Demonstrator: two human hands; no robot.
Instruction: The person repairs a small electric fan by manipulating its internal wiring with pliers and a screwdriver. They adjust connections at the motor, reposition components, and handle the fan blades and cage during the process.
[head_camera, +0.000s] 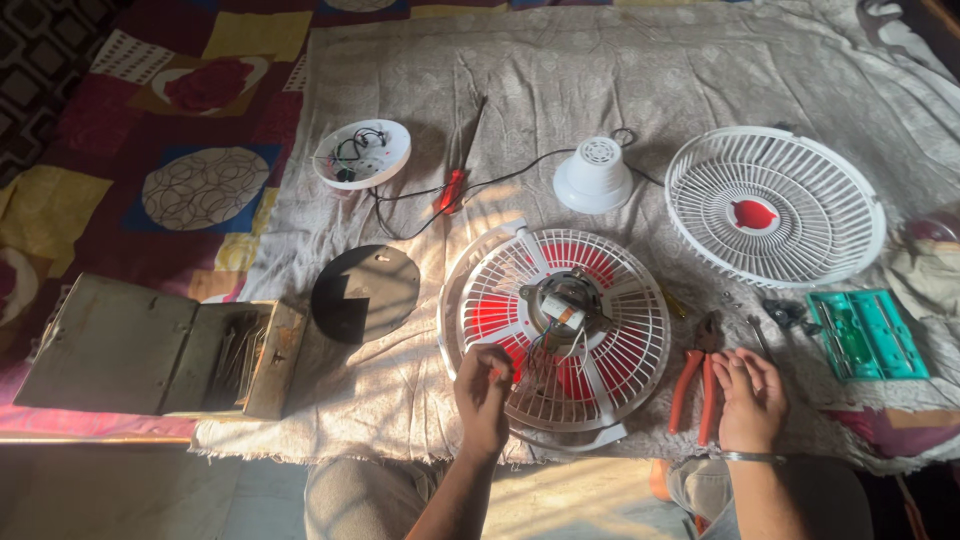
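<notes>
A white fan grille with red blades and an exposed motor lies face down on the beige cloth in front of me. My left hand rests on its near left rim, fingers curled against the wires there; whether it holds anything I cannot tell. My right hand lies on the cloth right of the fan, fingers together, touching the handles of orange pliers. A bangle circles that wrist.
A second white grille lies at the right, a white motor cover behind the fan, a white base with wires, a red screwdriver, a black disc, a green tool case, and an open metal box at left.
</notes>
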